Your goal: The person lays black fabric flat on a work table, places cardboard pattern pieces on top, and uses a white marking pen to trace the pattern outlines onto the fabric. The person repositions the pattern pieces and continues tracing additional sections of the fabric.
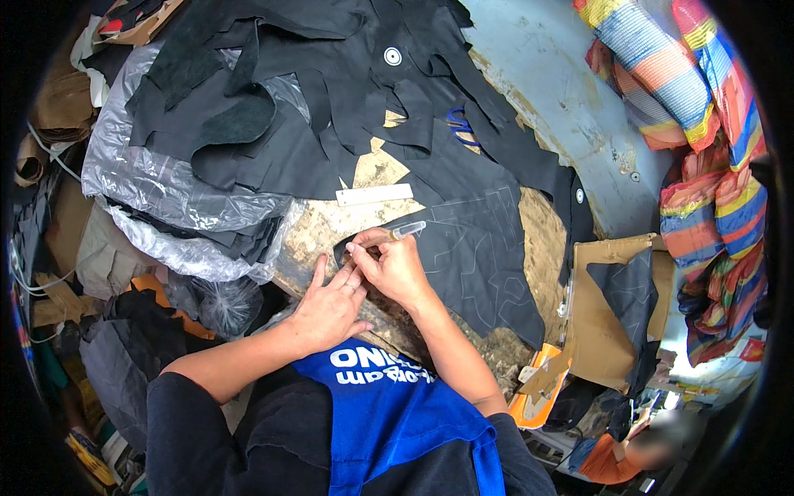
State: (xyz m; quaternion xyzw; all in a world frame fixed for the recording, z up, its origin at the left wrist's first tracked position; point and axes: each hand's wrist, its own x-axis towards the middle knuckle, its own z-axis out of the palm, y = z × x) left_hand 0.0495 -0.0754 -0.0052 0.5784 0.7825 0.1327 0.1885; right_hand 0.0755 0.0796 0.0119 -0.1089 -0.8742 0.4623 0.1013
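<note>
My right hand is closed around a pen with a clear barrel, its upper end pointing to the right. The fingers hide the pen's tip. Just left of it, my left hand lies with fingers stretched out, their tips close to the right fingers. Beside the right hand spreads a black leather piece with thin pale outlines drawn on it. A short white strip, like a ruler, lies beyond my hands. Farther off, scissors with blue handles lie among the leather.
Black leather pieces heap over the far side of the worn work surface. Plastic sheeting wraps a stack at left. A cardboard box stands at right, with striped bags beyond. Another person in an orange sleeve is at lower right.
</note>
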